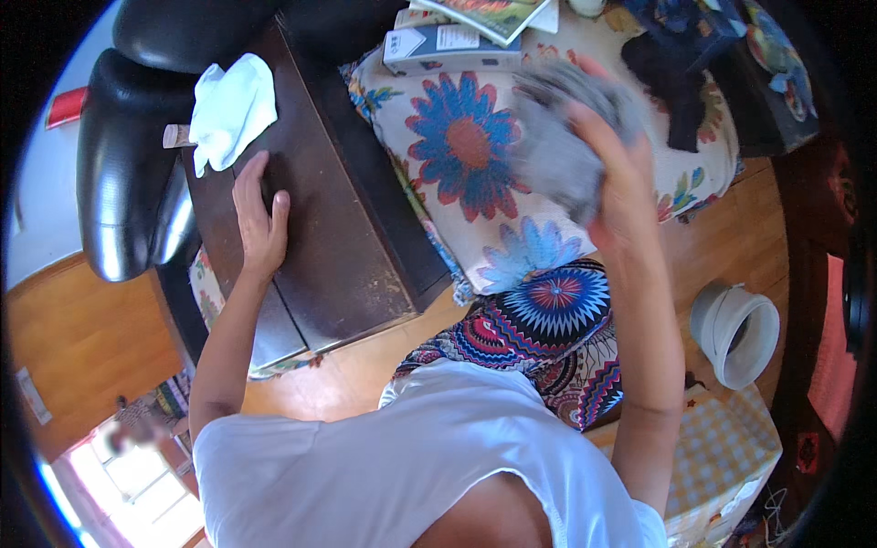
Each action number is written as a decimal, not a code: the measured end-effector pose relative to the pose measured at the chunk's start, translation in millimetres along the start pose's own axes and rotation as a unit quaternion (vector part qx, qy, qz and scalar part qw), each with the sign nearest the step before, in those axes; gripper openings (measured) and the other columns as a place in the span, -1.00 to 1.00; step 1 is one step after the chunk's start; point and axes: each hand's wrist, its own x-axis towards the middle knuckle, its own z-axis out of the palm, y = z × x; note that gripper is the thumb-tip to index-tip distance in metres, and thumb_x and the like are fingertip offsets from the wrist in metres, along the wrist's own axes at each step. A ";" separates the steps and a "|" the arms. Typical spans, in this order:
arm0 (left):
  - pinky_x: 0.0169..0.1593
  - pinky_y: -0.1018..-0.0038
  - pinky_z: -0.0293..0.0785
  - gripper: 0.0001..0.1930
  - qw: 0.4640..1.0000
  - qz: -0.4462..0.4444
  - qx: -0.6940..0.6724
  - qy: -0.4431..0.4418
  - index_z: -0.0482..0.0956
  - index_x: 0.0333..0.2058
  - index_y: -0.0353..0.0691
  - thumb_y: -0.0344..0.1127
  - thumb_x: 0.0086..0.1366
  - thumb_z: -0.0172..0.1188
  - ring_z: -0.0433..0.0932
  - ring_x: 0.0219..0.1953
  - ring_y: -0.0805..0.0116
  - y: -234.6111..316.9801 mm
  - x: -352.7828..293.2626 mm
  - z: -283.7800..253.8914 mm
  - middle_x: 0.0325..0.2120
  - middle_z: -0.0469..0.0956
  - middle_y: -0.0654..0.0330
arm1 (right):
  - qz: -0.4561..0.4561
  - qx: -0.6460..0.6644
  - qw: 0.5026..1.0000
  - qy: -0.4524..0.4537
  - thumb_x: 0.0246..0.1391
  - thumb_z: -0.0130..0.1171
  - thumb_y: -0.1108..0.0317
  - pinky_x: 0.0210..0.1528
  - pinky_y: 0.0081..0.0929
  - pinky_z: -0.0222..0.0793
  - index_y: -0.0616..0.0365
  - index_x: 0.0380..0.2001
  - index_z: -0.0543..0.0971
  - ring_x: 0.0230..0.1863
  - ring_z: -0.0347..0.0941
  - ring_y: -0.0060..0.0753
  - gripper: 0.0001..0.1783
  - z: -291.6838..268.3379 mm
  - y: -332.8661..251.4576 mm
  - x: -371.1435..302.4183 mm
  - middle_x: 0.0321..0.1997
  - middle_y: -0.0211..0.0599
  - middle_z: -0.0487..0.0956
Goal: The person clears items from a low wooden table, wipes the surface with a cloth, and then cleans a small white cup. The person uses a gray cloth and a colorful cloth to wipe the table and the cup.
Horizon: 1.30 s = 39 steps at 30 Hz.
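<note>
In my right hand [626,173] is a crumpled grey cloth [557,137], blurred by motion, above a flower-patterned seat cover [539,251]. My right fingers wrap its right side; part of the cloth is hidden behind them. My left hand [258,219] is open, fingers stretched out, over a dark brown wooden surface [320,228]. Just beyond its fingertips lies a white cloth [236,105], loosely folded at the edge of the wood. I cannot tell whether the left palm presses on the wood.
A box [448,50] and booklets [498,14] lie at the seat's far side. Dark clothing [671,87] is heaped at far right. Black padded leather [128,164] stands at left. A whitish bucket [735,333] sits on the floor at right, near a yellow checked cover [722,447].
</note>
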 end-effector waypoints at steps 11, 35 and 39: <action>0.37 0.02 0.08 -0.38 0.999 0.024 0.020 -0.039 0.33 0.29 -0.38 -0.25 0.31 0.18 0.28 0.27 -0.17 14.9 21.8 5.1 0.28 0.31 -0.17 | 0.103 -0.052 0.982 -0.148 0.27 0.22 0.32 0.43 -0.42 0.17 0.09 0.25 0.51 0.38 0.35 -0.34 -0.51 112.6 143.3 35.6 0.31 -0.21 0.52; 0.36 -0.10 0.02 -0.28 0.995 -0.028 -0.027 -0.094 0.27 0.30 -0.46 -0.14 0.26 0.18 0.16 0.33 -0.25 33.3 26.0 13.7 0.32 0.19 -0.18 | 0.145 -0.212 0.966 -0.013 0.29 0.15 0.05 0.37 -0.25 0.25 0.09 0.24 0.49 0.38 0.36 -0.03 -0.45 179.9 217.7 180.2 0.32 0.15 0.45; 0.34 -0.10 0.03 -0.25 0.992 -0.051 -0.024 -0.116 0.27 0.29 -0.46 -0.15 0.19 0.22 0.16 0.32 -0.25 36.2 26.3 11.6 0.32 0.17 -0.18 | 0.169 -0.336 0.926 -0.016 0.29 0.14 0.15 0.41 -0.26 0.21 0.23 0.32 0.41 0.38 0.37 0.04 -0.38 100.9 201.2 43.5 0.32 0.13 0.48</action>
